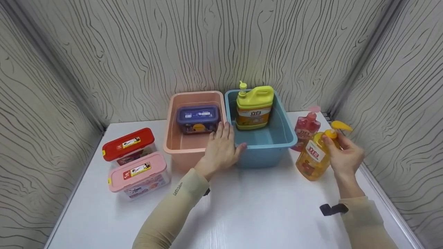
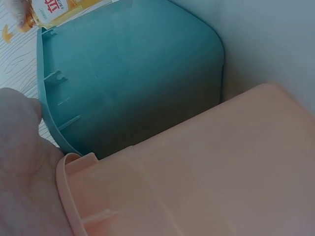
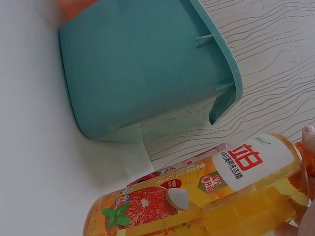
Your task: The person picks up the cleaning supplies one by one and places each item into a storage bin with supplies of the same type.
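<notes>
Gripped the amber bottle by its neck, just under the yellow pump, with the right hand; held it tilted over the right side of the table. Could not tell contact from a gap beneath its base. Looked well filled, so probably heavy for its narrow neck; likely smooth, slightly yielding, slippery if wet. Seemed best held at the neck, with support round the body, and clear of the delicate spout.

Rested the left hand, straight-fingered and grasping nothing, over the adjoining rims of the pink tub and blue tub.

Noted, at left, a pink-lidded box before a red-lidded box. Counted the blue tub's raised wall as an obstacle beside the amber bottle, and the pink bottle as another close behind. Saw, inside the tubs, a dark blue box in the pink and a yellow jug in the blue.
</notes>
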Demonstrator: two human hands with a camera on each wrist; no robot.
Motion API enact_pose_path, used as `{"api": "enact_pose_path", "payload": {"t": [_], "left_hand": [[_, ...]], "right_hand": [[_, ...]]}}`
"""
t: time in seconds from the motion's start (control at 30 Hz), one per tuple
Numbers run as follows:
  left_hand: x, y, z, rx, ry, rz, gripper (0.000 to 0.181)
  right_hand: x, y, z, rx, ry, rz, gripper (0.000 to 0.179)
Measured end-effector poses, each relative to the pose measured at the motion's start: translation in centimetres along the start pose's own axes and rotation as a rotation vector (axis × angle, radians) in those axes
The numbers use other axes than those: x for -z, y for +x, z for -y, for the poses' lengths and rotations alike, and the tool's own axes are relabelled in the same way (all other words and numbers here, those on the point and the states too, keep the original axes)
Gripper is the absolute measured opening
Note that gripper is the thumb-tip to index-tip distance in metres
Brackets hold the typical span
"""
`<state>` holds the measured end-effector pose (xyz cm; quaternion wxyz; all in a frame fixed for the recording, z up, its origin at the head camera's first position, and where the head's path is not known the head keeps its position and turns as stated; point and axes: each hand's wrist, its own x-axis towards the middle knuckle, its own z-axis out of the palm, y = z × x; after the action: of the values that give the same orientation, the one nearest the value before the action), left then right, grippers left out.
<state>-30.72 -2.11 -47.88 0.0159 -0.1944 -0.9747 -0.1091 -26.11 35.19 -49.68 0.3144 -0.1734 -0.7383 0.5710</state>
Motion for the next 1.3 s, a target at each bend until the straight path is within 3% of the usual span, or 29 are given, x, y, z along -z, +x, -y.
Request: {"api": "enact_pose_path", "payload": {"t": [0.2, 0.8, 1.1, 1.3], "left_hand": [[-0.1, 0.0, 0.1, 0.006, 0.017, -0.003, 0.091], [0.2, 0.0, 0.0, -0.001, -0.024, 0.025, 0.091], [0.3, 0.1, 0.2, -0.017, -0.01, 0.032, 0.091], [0.4, 0.0, 0.2, -0.027, 0.014, 0.022, 0.091]], "right_hand": [[0.0, 0.1, 0.0, -0.009, 0.046, 0.009, 0.052], [0.6, 0.0, 0.2, -0.035, -0.013, 0.024, 0.052], [1.1, 0.1, 0.8, 0.0, 0.102, 0.04, 0.049], [1.3, 0.4, 1.9, -0.028, 0.169, 0.051, 0.05]]}}
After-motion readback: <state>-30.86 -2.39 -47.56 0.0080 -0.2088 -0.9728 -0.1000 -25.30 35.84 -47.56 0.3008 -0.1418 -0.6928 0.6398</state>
